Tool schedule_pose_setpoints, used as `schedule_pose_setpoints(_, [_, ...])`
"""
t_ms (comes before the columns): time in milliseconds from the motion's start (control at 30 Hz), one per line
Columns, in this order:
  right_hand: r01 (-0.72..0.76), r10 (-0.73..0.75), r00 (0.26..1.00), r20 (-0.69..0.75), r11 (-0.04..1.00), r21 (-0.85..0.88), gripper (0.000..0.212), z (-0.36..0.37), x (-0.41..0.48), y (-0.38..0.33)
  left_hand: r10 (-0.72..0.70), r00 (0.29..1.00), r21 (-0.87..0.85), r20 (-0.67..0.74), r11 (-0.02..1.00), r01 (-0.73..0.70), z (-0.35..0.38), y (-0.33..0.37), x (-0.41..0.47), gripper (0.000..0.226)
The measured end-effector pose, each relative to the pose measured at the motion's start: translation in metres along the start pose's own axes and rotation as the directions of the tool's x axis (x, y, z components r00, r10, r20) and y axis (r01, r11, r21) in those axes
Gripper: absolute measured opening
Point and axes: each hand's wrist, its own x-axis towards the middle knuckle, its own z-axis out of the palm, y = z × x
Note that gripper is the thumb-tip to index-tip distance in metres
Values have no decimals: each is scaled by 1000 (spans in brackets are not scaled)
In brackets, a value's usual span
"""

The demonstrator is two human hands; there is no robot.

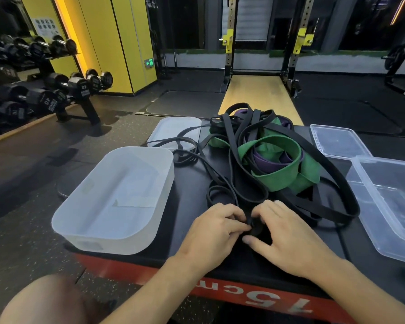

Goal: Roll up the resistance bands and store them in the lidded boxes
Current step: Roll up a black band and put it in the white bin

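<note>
A tangled heap of resistance bands lies on the black platform [189, 220]: thin black bands [250, 148], a wide green band [288, 169] and a purple band [264, 163]. At the near edge of the heap, my left hand [213, 232] and my right hand [288, 235] pinch a small coil of black band [255, 226] between their fingertips. A frosted white box [136, 244] stands open to the left. Its lid [164, 129] lies behind it under a loose black band. A clear box [384, 232] stands open at the right, with its clear lid [337, 141] behind it.
The platform's front face is red [220, 286] with white lettering. A dumbbell rack [56, 90] stands at the far left on the dark gym floor. A squat rack [264, 43] with a wooden base is straight ahead. My knee [45, 300] shows at bottom left.
</note>
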Motion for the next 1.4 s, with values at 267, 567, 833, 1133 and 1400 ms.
schedule_pose_setpoints(267, [-232,239,971,-3,946,227,43,12,4,2,14,1000,12,1,1000,-14,1,0,1,22])
schedule_pose_setpoints(567, [-49,18,996,93,939,342,34,3,5,24,26,1000,-37,9,999,-25,0,2,0,21])
schedule_pose_setpoints(833, [-7,-65,981,182,930,367,39,-1,5,29,13,999,-92,49,996,-8,-1,2,0,17])
schedule_pose_setpoints(1133, [-141,129,990,63,948,286,59,12,5,16,69,998,0,-3,998,-69,-2,1,2,16])
schedule_pose_setpoints(1400, [-52,37,998,53,944,325,45,11,5,23,55,998,-27,36,998,-54,-3,5,-1,21])
